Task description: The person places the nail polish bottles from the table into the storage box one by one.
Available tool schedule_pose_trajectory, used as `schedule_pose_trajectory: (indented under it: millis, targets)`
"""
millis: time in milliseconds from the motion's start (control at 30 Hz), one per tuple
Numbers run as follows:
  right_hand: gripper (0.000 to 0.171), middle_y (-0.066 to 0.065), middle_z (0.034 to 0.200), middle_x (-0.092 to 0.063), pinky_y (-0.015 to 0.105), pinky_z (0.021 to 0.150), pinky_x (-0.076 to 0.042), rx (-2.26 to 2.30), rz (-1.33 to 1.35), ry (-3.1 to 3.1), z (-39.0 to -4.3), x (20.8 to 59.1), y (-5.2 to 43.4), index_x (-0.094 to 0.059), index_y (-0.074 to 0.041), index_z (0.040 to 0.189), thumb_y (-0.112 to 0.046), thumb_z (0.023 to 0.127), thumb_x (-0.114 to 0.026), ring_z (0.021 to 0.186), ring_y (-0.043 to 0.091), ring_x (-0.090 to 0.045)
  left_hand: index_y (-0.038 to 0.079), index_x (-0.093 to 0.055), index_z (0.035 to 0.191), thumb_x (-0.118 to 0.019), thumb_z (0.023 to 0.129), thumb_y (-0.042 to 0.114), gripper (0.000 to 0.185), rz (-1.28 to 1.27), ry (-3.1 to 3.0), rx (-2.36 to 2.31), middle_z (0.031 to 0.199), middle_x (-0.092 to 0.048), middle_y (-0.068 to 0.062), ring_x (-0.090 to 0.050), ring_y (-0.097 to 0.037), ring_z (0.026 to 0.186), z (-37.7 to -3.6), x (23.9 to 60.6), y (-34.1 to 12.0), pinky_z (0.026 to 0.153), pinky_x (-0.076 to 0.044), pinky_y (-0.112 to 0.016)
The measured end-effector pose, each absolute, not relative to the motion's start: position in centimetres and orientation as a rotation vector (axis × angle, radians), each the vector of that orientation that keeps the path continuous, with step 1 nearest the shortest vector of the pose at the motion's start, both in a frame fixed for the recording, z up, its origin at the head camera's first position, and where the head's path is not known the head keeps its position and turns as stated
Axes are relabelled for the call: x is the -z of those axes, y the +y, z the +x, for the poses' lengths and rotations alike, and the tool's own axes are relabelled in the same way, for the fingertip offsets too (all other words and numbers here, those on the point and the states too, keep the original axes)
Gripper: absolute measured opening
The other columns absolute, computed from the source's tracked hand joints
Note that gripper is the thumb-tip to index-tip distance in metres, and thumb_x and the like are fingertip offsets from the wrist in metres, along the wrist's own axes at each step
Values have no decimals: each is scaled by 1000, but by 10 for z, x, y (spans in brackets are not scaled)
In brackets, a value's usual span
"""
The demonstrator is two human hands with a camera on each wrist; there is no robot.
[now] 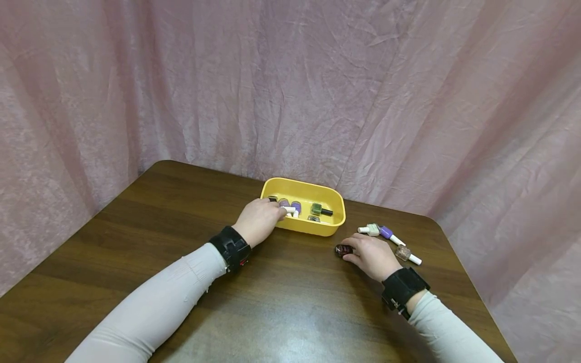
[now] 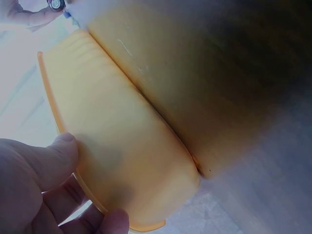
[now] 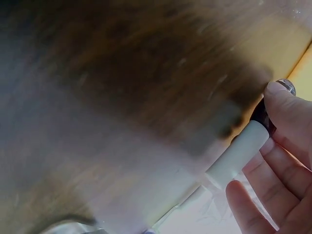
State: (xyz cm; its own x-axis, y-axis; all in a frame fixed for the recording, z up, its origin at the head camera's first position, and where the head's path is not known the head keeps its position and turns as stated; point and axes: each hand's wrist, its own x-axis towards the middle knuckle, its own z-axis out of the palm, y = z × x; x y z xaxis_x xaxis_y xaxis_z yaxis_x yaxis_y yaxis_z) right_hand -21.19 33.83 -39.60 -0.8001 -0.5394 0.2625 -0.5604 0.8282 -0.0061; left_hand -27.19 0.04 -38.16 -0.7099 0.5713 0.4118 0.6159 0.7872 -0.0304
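Observation:
My right hand (image 1: 372, 256) pinches a dark red nail polish bottle (image 1: 343, 250) between thumb and fingers, close over the table. In the right wrist view its white cap (image 3: 239, 153) points back along the fingers. My left hand (image 1: 258, 222) grips the rim of a yellow plastic container (image 1: 313, 228) at its near left corner. The left thumb (image 2: 58, 161) lies against the outer wall. Inside the container lie several nail polish bottles, among them a purple bottle (image 1: 296, 206) and a green bottle (image 1: 316, 208) with a black cap; my left hand partly hides others.
Right of the container, beyond my right hand, lie a pale bottle (image 1: 373, 230) and a purple bottle (image 1: 386, 232), both white-capped. A glittery brown bottle (image 1: 402, 253) lies nearer. The brown wooden table (image 1: 272, 292) ends at a pink curtain (image 1: 308, 91).

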Motion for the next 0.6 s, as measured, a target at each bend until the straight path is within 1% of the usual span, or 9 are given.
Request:
schedule_pose_trajectory:
  millis: [267, 600]
  targets:
    - [32, -1, 106, -77, 44, 77, -61, -130, 837, -2719, -209, 390, 337, -81, -12, 117, -21, 89, -95, 95, 19, -75, 18, -86, 106, -80, 101, 19, 7, -894, -2570, 153, 99, -80, -3, -70, -26, 87, -273, 381, 0, 81, -58, -42]
    - [32, -2, 104, -77, 43, 78, -62, -175, 838, -2701, -206, 382, 336, -81, -12, 119, -20, 91, -94, 95, 19, -75, 18, -85, 104, -80, 101, 21, 6, -895, -2563, 147, 97, -80, -3, -70, -26, 86, -272, 382, 0, 80, -58, -42]
